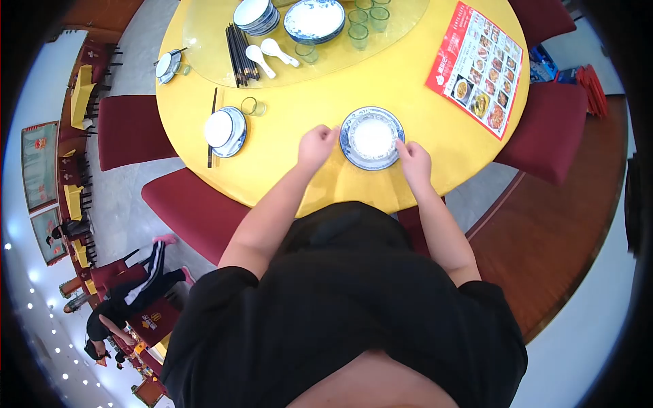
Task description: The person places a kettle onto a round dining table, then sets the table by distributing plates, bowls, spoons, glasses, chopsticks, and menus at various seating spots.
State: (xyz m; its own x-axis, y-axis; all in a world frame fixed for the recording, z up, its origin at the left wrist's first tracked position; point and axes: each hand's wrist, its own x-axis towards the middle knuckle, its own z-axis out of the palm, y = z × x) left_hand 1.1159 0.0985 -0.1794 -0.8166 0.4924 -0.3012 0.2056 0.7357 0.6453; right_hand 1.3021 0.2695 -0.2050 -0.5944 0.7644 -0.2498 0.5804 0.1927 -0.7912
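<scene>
No text can be read, even on the red-edged menu point(481, 68).

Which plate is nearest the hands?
The blue-rimmed plate between the left hand and right hand; the other plates lie farther left or on the turntable.

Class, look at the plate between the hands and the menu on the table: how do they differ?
The plate is round, while the menu is four-sided.
The plate is blue and white; the menu has red edges and food pictures.
The menu looks larger than the plate.
The right hand touches the plate; no hand touches the menu.
Both show against the yellow tabletop.
</scene>
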